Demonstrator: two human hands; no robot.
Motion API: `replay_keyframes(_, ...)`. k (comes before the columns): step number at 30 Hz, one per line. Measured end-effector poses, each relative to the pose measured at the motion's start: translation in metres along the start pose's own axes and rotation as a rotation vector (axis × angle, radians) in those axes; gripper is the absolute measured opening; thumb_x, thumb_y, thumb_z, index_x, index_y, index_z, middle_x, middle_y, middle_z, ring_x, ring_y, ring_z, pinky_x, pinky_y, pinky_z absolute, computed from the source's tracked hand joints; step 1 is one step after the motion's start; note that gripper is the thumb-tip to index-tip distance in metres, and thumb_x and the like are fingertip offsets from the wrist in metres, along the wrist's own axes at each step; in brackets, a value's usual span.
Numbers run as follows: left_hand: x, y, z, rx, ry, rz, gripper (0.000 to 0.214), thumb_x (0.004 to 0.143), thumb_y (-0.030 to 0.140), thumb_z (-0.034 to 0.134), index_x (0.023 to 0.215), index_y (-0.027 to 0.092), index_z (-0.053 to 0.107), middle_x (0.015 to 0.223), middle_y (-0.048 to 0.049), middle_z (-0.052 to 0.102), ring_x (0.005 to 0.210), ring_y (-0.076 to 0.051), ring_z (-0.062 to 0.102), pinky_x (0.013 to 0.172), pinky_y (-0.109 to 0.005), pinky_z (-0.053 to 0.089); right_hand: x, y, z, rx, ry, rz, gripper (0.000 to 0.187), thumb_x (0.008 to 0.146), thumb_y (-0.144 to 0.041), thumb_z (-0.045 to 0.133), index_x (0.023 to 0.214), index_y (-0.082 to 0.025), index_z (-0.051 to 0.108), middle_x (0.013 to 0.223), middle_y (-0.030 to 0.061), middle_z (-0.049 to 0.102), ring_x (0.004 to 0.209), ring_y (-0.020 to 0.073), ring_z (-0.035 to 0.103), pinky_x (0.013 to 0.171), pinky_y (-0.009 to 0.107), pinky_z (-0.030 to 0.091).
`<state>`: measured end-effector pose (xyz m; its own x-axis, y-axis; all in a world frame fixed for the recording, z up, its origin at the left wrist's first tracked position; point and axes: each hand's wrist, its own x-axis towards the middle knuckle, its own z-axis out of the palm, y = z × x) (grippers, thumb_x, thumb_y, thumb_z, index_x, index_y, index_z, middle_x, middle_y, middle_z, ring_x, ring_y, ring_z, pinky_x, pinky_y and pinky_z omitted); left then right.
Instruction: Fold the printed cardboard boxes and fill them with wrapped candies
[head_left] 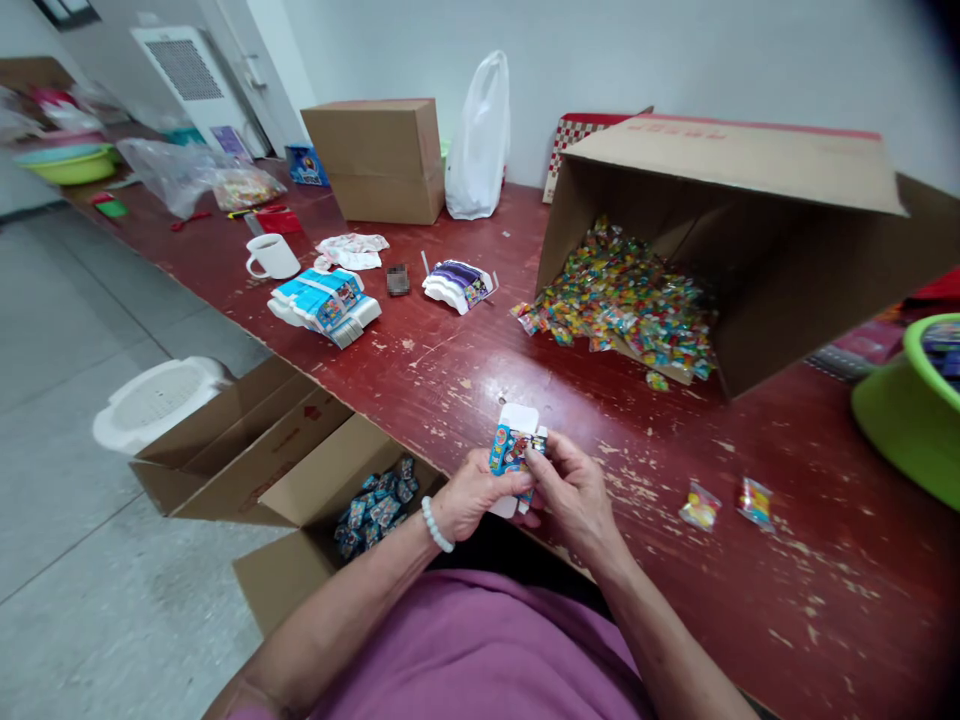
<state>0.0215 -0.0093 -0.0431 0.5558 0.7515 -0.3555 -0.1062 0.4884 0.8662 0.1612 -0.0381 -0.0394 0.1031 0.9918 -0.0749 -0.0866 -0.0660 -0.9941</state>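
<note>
**Cardboard box held open between two hands**

The small box [514, 450], printed in blue and red, is held up just above the near edge of the table [465, 370]. The left hand [474, 492] wraps its lower body, with the thumb pressed across the printed front. The right hand [574, 490] pinches the upper right corner with its fingertips. A white flap [519, 416] stands upright above the grip, so the mouth appears open.

Two sweet packets [700, 506] lie on the wood to the right of the grip, well apart from it. Beyond and to the right, a heap of sweets [626, 300] spills from a big box [750, 160] lying on its side. Below and left of the grip, a carton [315, 480] on the floor holds similar blue boxes.

In judgement, this step goes best with only light pressure on the side walls, so that the mouth is not squashed. The flap is best kept clear of both thumbs.
</note>
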Motion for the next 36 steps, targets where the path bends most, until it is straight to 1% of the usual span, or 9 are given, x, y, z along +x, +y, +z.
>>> replay_keyframes(4,-0.001,0.003,-0.003,0.163,0.063,0.184,0.042,0.077,0.042,0.074,0.104,0.012,0.063,0.096,-0.0072,0.070,0.088,-0.017,0.065,0.082,-0.028,0.051,0.002,0.004,0.000,-0.072,0.076,-0.071,0.037,0.086,-0.041,0.064,0.116,-0.019,0.061,0.092,0.0045,0.069,0.079,0.0184,0.064,0.071,0.030,0.053)
replay_keyframes(7,-0.004,0.006,-0.003,0.187,0.175,0.261,0.062,0.078,0.035,0.074,0.131,0.021,0.046,0.107,-0.0066,0.068,0.089,-0.017,0.067,0.080,-0.029,0.052,0.003,0.007,-0.001,-0.047,0.126,-0.051,0.052,0.083,-0.042,0.066,0.127,-0.022,0.047,0.086,0.0017,0.068,0.073,0.0175,0.064,0.065,0.030,0.054)
replay_keyframes(11,-0.008,0.007,0.002,0.137,0.191,0.296,0.072,0.079,0.031,0.072,0.142,0.027,0.037,0.112,-0.0065,0.067,0.090,-0.018,0.067,0.079,-0.029,0.054,0.001,0.009,0.003,0.045,0.152,-0.065,0.046,0.082,-0.043,0.068,0.118,-0.024,0.047,0.086,0.0017,0.069,0.073,0.0177,0.066,0.064,0.030,0.054)
replay_keyframes(14,-0.009,0.006,0.004,0.105,0.231,0.297,0.066,0.077,0.032,0.073,0.138,0.024,0.048,0.116,-0.0073,0.067,0.097,-0.019,0.065,0.084,-0.030,0.053,-0.001,0.011,0.006,0.048,0.143,-0.101,0.036,0.084,-0.040,0.067,0.113,-0.024,0.054,0.095,0.0047,0.070,0.082,0.0189,0.067,0.070,0.031,0.055)
replay_keyframes(17,-0.009,0.007,0.002,0.036,0.235,0.245,0.056,0.073,0.034,0.077,0.125,0.020,0.058,0.105,-0.0073,0.070,0.090,-0.019,0.066,0.080,-0.030,0.053,-0.002,0.011,0.004,0.016,0.114,-0.123,0.031,0.086,-0.040,0.065,0.111,-0.023,0.058,0.098,0.0051,0.070,0.084,0.0193,0.066,0.074,0.031,0.054)
replay_keyframes(23,-0.007,0.015,-0.003,0.002,0.167,0.162,0.035,0.076,0.038,0.074,0.101,0.016,0.065,0.083,-0.0017,0.067,0.069,-0.012,0.060,0.067,-0.024,0.049,0.001,0.004,-0.011,-0.125,0.067,-0.112,0.021,0.089,-0.040,0.062,0.084,-0.020,0.064,0.076,-0.0003,0.063,0.068,0.0141,0.056,0.065,0.026,0.046)
replay_keyframes(27,-0.006,0.019,-0.001,0.077,0.196,0.171,0.029,0.078,0.042,0.070,0.089,0.014,0.066,0.075,0.0003,0.063,0.064,-0.010,0.056,0.063,-0.022,0.045,0.006,0.002,-0.016,-0.027,-0.003,0.006,0.025,0.082,-0.040,0.070,0.073,-0.018,0.063,0.073,0.0001,0.063,0.067,0.0138,0.056,0.065,0.026,0.045)
replay_keyframes(33,-0.005,0.018,-0.001,0.156,0.212,0.216,0.026,0.079,0.039,0.070,0.089,0.015,0.065,0.081,-0.0009,0.065,0.071,-0.012,0.058,0.068,-0.022,0.045,0.007,0.000,-0.012,0.165,0.060,0.084,0.037,0.068,-0.036,0.083,0.097,-0.021,0.067,0.077,-0.0010,0.067,0.066,0.0145,0.060,0.064,0.027,0.048)
replay_keyframes(36,-0.007,0.018,-0.001,-0.045,0.195,0.223,0.036,0.076,0.035,0.076,0.100,0.019,0.055,0.078,0.0024,0.065,0.066,-0.010,0.059,0.064,-0.021,0.047,0.006,-0.003,-0.012,0.055,0.014,0.031,0.023,0.074,-0.038,0.078,0.082,-0.018,0.070,0.078,0.0027,0.071,0.069,0.0163,0.062,0.067,0.029,0.050)
